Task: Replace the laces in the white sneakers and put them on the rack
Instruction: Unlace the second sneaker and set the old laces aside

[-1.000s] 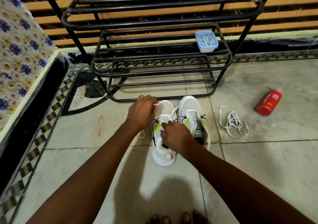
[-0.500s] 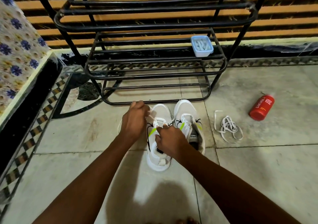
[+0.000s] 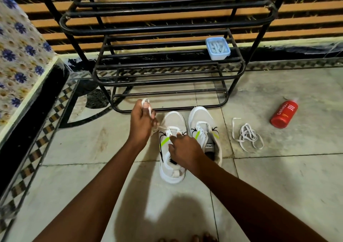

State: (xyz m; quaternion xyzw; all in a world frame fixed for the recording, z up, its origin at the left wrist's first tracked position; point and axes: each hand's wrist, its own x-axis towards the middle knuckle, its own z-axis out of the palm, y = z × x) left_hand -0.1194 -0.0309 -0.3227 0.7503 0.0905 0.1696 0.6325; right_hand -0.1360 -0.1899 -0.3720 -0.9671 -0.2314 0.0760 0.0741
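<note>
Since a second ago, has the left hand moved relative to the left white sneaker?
Yes. The left hand, gripping the white lace, has drawn leftward, away from the left white sneaker.

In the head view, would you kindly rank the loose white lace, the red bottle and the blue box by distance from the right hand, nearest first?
From the right hand, which holds the left sneaker:
1. Loose white lace, on the floor just right of the sneakers.
2. Blue box, up on the rack, farther back.
3. Red bottle, lying on the floor far right.

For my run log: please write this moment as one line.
left hand: grips lace | right hand: pinches lace at left sneaker | rack: no sneakers
</note>
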